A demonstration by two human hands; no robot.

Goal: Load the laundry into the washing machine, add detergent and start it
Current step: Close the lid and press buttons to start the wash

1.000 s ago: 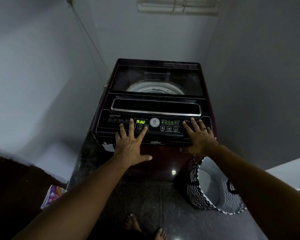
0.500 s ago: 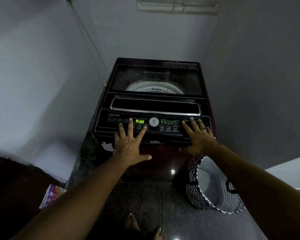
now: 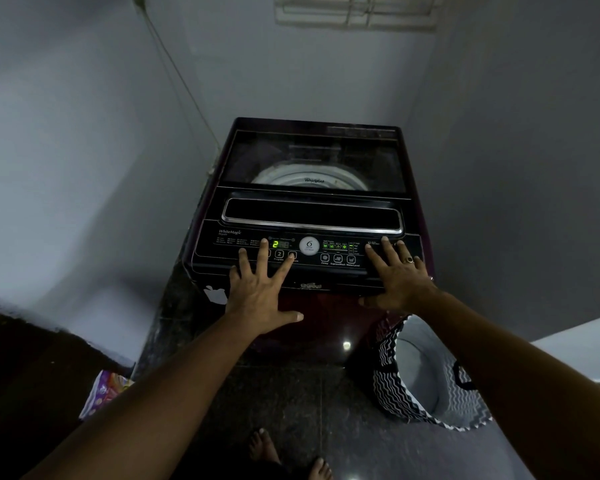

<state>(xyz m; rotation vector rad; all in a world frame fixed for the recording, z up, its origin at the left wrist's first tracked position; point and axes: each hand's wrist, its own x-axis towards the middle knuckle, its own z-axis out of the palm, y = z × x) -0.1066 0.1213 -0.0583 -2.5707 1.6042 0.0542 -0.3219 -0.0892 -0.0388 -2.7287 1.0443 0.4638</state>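
While both hands lie spread and holding nothing on the near edge of the dark maroon top-loading washing machine point(image 3: 312, 209), its black control strip point(image 3: 305, 251) runs left to right just beyond the fingertips. Left hand point(image 3: 260, 289) sits nearest the green display point(image 3: 280, 244) (showing a 2); right hand point(image 3: 400, 278) covers the strip's right end. Lid down; I'd judge only starting remains.

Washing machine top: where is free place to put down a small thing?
The glass lid behind the handle recess is bare. The control panel is crowded: left hand and right hand lie spread on it. The floor beside the zigzag basket is free.
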